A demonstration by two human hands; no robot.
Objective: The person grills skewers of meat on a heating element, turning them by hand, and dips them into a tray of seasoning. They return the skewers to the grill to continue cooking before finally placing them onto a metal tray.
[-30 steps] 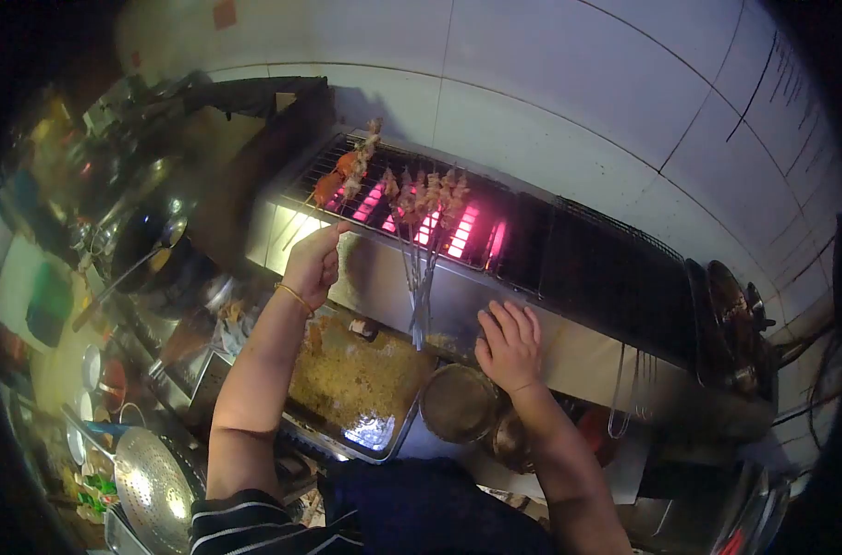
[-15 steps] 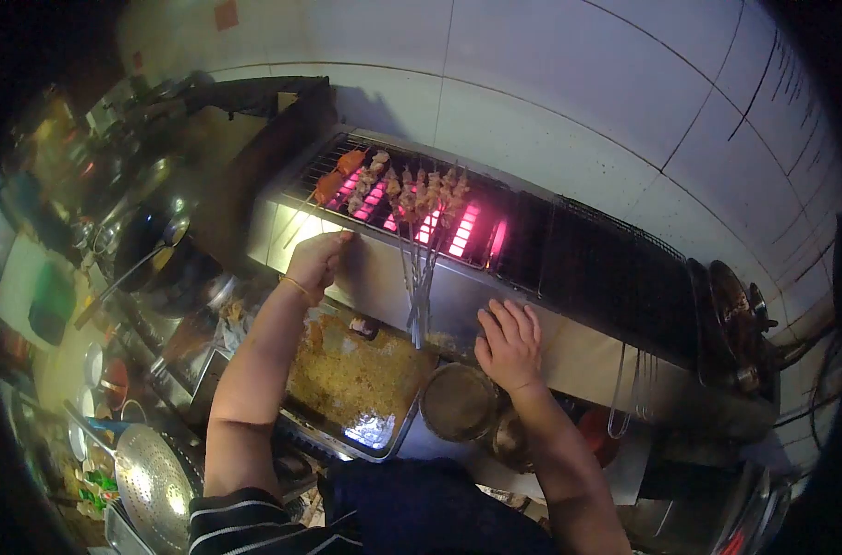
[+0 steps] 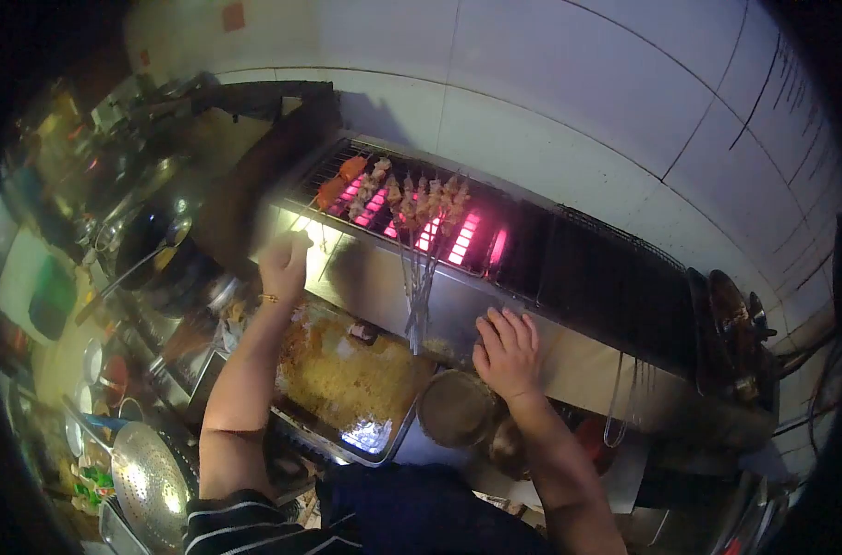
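Left hand (image 3: 284, 262) nearer the orange skewer (image 3: 330, 193)

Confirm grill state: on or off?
On at the left end: the grill glows pink beneath the skewers. Right part looks dark; cannot tell whether its heat is on.
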